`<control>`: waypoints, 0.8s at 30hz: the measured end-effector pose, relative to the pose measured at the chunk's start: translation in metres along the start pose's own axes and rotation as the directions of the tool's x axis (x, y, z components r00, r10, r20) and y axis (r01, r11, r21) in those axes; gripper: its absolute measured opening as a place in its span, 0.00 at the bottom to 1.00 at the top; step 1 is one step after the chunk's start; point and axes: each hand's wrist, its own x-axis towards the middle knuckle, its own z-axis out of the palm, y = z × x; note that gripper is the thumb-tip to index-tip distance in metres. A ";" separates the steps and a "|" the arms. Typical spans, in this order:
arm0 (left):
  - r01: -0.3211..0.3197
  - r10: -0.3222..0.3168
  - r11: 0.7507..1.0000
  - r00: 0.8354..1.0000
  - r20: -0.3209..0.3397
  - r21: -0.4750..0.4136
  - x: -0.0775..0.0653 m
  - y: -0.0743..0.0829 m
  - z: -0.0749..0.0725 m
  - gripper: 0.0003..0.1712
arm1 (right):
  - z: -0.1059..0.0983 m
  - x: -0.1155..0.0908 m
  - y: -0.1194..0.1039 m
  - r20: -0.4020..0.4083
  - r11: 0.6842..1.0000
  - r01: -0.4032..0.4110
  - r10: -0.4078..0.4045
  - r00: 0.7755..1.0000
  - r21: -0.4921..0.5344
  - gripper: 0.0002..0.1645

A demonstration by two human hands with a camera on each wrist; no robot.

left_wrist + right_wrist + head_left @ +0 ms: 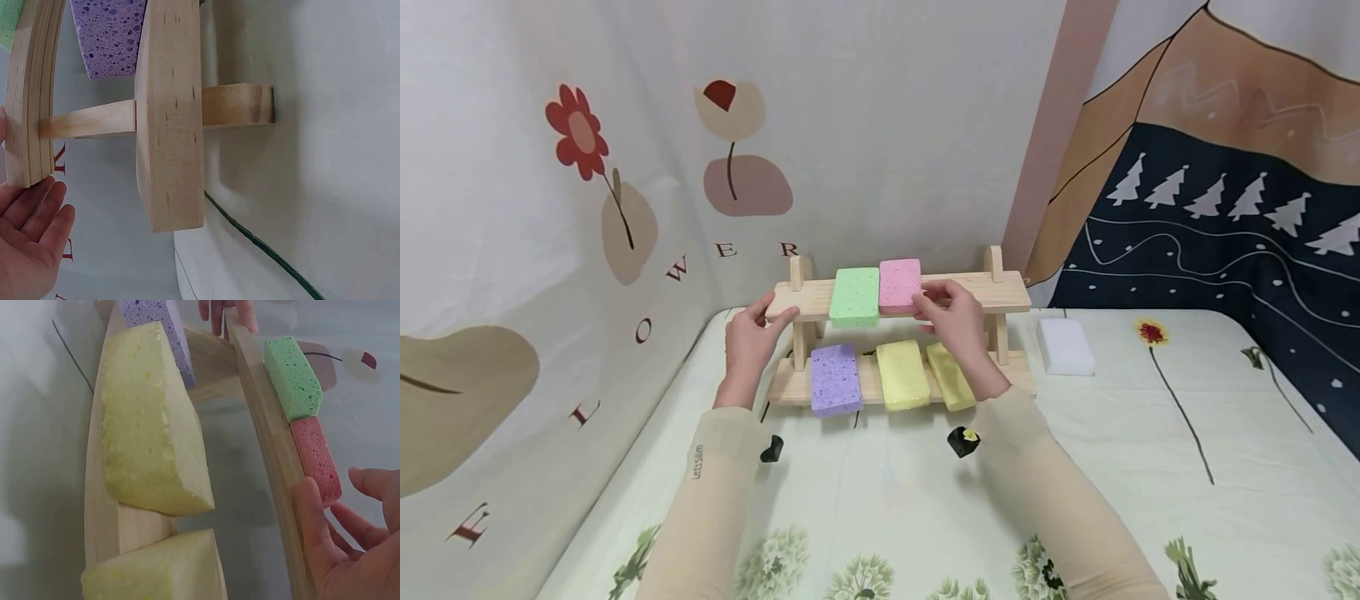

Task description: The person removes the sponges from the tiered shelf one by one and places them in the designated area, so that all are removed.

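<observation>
A two-tier wooden rack [970, 289] stands on the cloth. On its upper board, a green sponge [855, 296] and a pink sponge [900, 285] sit side by side. My left hand [749, 340] holds the left end of that board, thumb on one side and fingers on the other, as the left wrist view shows too. At the pink sponge's right end is my right hand [953, 321], its thumb [309, 509] touching the sponge's lower corner and the other fingers spread. The lower board carries a purple sponge [836, 380] and two yellow sponges [903, 375], the right one partly hidden by my right arm.
A white sponge block [1066, 347] lies on the cloth to the right of the rack. Printed curtains [880, 125] hang behind. Small black devices [963, 442] show at the inner side of both sleeves.
</observation>
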 end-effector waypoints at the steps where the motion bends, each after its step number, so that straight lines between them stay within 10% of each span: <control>1: 0.001 -0.001 1.000 1.000 0.000 0.001 0.000 0.000 0.000 0.43 | 0.001 0.001 0.000 -0.008 1.000 -0.001 0.001 1.000 -0.005 0.19; 24: -0.001 0.001 1.000 1.000 -0.002 0.013 0.001 -0.001 0.001 0.43 | -0.003 -0.001 0.002 -0.068 0.991 -0.061 0.070 0.995 0.120 0.18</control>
